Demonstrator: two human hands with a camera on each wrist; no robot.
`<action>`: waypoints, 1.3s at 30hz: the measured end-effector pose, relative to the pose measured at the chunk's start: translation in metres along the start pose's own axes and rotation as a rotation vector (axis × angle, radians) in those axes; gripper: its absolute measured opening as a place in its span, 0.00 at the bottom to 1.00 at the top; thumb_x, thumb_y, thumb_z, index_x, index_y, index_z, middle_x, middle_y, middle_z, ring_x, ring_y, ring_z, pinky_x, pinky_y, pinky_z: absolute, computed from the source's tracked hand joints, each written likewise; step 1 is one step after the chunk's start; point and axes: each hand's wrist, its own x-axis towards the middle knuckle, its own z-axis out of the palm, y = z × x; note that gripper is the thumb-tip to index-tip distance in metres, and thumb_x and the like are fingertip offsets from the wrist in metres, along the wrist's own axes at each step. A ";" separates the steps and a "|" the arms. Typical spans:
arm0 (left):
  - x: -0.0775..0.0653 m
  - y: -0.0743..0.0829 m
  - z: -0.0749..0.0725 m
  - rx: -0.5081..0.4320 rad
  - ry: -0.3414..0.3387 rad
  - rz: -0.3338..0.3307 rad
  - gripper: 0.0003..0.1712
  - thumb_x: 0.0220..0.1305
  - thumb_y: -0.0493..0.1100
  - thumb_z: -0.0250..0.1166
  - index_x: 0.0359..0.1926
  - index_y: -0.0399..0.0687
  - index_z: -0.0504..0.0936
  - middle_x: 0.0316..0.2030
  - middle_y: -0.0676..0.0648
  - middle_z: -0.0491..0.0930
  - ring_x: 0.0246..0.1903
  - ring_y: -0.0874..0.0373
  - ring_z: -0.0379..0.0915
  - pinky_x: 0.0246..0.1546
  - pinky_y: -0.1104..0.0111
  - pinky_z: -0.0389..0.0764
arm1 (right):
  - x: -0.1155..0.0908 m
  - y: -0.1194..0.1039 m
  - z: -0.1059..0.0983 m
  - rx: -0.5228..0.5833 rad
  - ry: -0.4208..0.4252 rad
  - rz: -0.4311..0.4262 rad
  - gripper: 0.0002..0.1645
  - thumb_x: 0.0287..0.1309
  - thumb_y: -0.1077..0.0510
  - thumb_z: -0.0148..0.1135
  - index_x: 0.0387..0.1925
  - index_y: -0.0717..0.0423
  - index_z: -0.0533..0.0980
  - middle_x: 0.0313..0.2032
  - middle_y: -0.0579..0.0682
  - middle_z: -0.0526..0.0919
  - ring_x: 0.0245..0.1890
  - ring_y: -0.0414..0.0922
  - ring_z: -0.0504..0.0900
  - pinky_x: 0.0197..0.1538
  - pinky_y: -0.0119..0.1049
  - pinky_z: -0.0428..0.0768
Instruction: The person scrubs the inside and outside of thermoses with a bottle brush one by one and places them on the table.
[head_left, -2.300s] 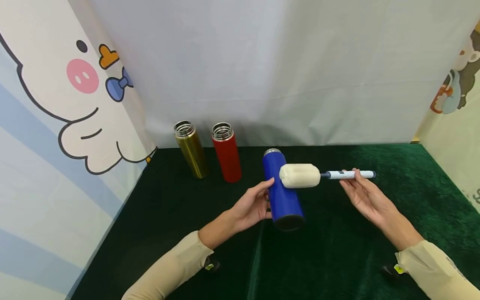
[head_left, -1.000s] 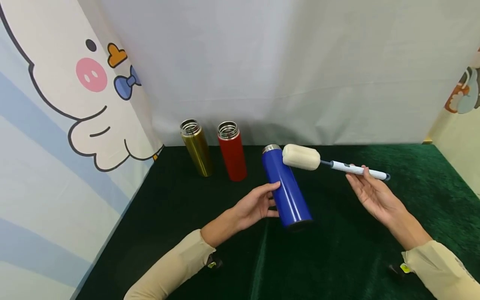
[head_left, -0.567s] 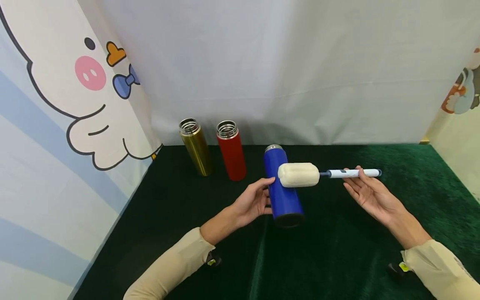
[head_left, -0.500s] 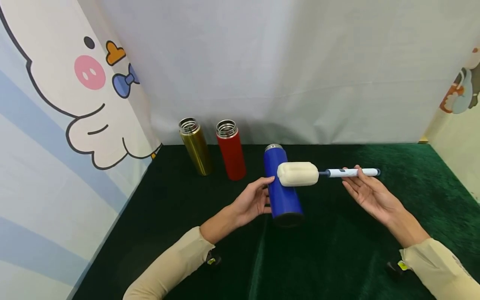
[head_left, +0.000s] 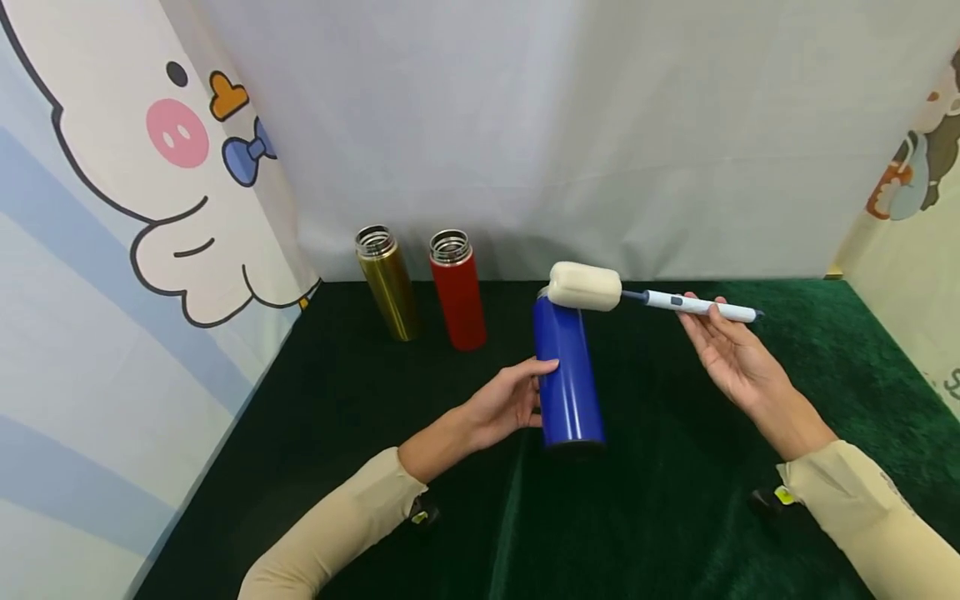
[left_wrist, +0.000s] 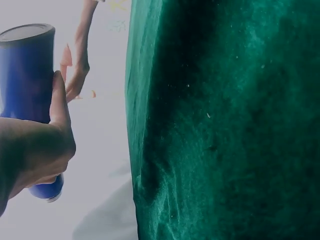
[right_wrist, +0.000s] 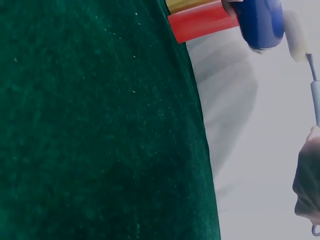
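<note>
A blue metal bottle (head_left: pixel 568 379) is held up over the table by my left hand (head_left: pixel 504 408), its thumb across the front and the other fingers behind. The bottle leans, its silver mouth up and away, largely covered by a cream sponge head (head_left: pixel 585 287). That sponge belongs to a bottle brush with a white handle (head_left: pixel 693 305), which my right hand (head_left: pixel 738 358) pinches between thumb and fingers. In the right wrist view the sponge (right_wrist: pixel 295 37) lies alongside the bottle (right_wrist: pixel 260 25). The left wrist view shows the bottle's dark base (left_wrist: pixel 27 32) uppermost.
A gold bottle (head_left: pixel 390 292) and a red bottle (head_left: pixel 459 300) stand uncapped at the back left. Dark green velvety cloth (head_left: pixel 660 500) covers the table. Behind it hangs a white curtain (head_left: pixel 480 125), and a cartoon-printed panel (head_left: pixel 97 250) stands at the left.
The brush has slid up the bottle's side, from its middle to near its mouth, and now tilts. The bottle has turned slightly in my left hand's grip. Gold and red bottles stay put.
</note>
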 end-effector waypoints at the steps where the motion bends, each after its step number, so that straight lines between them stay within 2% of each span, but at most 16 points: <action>1: 0.000 0.000 0.000 0.002 -0.005 0.002 0.35 0.76 0.53 0.50 0.78 0.59 0.52 0.73 0.40 0.65 0.62 0.49 0.74 0.65 0.50 0.76 | 0.000 0.000 0.000 -0.002 -0.016 0.006 0.11 0.77 0.68 0.43 0.52 0.56 0.70 0.58 0.61 0.80 0.63 0.54 0.80 0.73 0.44 0.71; 5: 0.002 0.000 -0.001 -0.020 -0.008 0.034 0.35 0.76 0.51 0.51 0.79 0.61 0.51 0.73 0.41 0.64 0.64 0.48 0.71 0.66 0.48 0.74 | -0.002 -0.001 -0.007 -0.102 -0.144 0.074 0.19 0.81 0.62 0.36 0.51 0.62 0.76 0.57 0.61 0.81 0.62 0.54 0.80 0.71 0.46 0.74; 8: 0.002 0.000 0.000 -0.096 -0.013 0.050 0.34 0.78 0.49 0.49 0.79 0.58 0.51 0.73 0.42 0.63 0.65 0.47 0.69 0.70 0.46 0.70 | -0.005 -0.002 -0.016 -0.189 -0.217 0.121 0.25 0.82 0.58 0.32 0.52 0.61 0.78 0.55 0.61 0.83 0.60 0.53 0.82 0.67 0.46 0.78; 12: 0.001 -0.001 0.002 -0.192 -0.030 0.041 0.34 0.79 0.49 0.48 0.80 0.53 0.48 0.75 0.41 0.59 0.69 0.45 0.64 0.76 0.41 0.55 | -0.005 -0.003 -0.024 -0.243 -0.208 0.155 0.26 0.82 0.55 0.32 0.52 0.59 0.79 0.52 0.59 0.85 0.56 0.52 0.84 0.62 0.46 0.81; 14: 0.002 -0.001 0.003 -0.210 -0.031 0.031 0.35 0.79 0.49 0.48 0.80 0.53 0.47 0.77 0.40 0.57 0.70 0.44 0.62 0.77 0.40 0.53 | -0.004 -0.003 -0.026 -0.246 -0.185 0.166 0.25 0.82 0.55 0.34 0.51 0.59 0.79 0.51 0.58 0.86 0.54 0.51 0.85 0.60 0.44 0.82; 19: 0.004 -0.002 0.005 -0.176 -0.004 0.017 0.35 0.79 0.53 0.48 0.80 0.53 0.49 0.77 0.40 0.59 0.68 0.46 0.67 0.76 0.44 0.59 | 0.003 -0.002 -0.023 -0.210 -0.141 0.163 0.22 0.81 0.55 0.37 0.50 0.59 0.78 0.50 0.59 0.85 0.52 0.51 0.86 0.58 0.41 0.84; 23: 0.004 -0.003 0.005 -0.094 -0.009 0.018 0.33 0.80 0.56 0.46 0.79 0.54 0.53 0.75 0.42 0.64 0.62 0.52 0.73 0.68 0.55 0.73 | 0.010 0.001 -0.016 -0.151 -0.101 0.074 0.18 0.80 0.59 0.40 0.47 0.62 0.77 0.50 0.61 0.86 0.54 0.52 0.86 0.61 0.41 0.83; 27: 0.005 0.000 0.005 -0.066 -0.027 0.035 0.34 0.78 0.56 0.46 0.78 0.54 0.53 0.72 0.42 0.66 0.60 0.53 0.74 0.59 0.62 0.78 | 0.012 0.002 -0.012 -0.106 -0.074 0.000 0.15 0.79 0.62 0.42 0.43 0.65 0.76 0.50 0.61 0.86 0.56 0.53 0.86 0.63 0.43 0.80; 30: 0.004 0.004 0.004 -0.058 -0.017 0.056 0.35 0.77 0.56 0.46 0.79 0.56 0.50 0.73 0.42 0.64 0.62 0.52 0.72 0.62 0.59 0.77 | 0.010 0.000 -0.014 -0.106 -0.103 0.039 0.18 0.80 0.60 0.40 0.45 0.65 0.77 0.52 0.61 0.85 0.57 0.53 0.85 0.65 0.43 0.79; 33: 0.005 0.007 0.002 -0.072 -0.001 0.078 0.34 0.78 0.55 0.47 0.79 0.59 0.49 0.75 0.42 0.62 0.64 0.51 0.70 0.68 0.53 0.72 | 0.008 -0.002 -0.018 -0.121 -0.184 0.119 0.25 0.81 0.57 0.34 0.49 0.66 0.78 0.53 0.61 0.85 0.59 0.53 0.84 0.66 0.42 0.78; 36: 0.006 0.010 0.001 -0.114 0.009 0.089 0.34 0.78 0.52 0.49 0.79 0.59 0.50 0.75 0.43 0.61 0.65 0.50 0.70 0.71 0.51 0.70 | 0.007 -0.004 -0.023 -0.133 -0.268 0.189 0.30 0.82 0.55 0.28 0.52 0.67 0.77 0.54 0.63 0.83 0.60 0.54 0.83 0.67 0.42 0.78; 39: 0.007 0.012 0.001 -0.161 0.021 0.079 0.34 0.77 0.50 0.50 0.78 0.57 0.52 0.74 0.43 0.63 0.64 0.50 0.70 0.73 0.49 0.67 | 0.008 -0.006 -0.026 -0.151 -0.304 0.235 0.31 0.82 0.55 0.26 0.55 0.67 0.77 0.55 0.62 0.82 0.61 0.53 0.82 0.68 0.42 0.77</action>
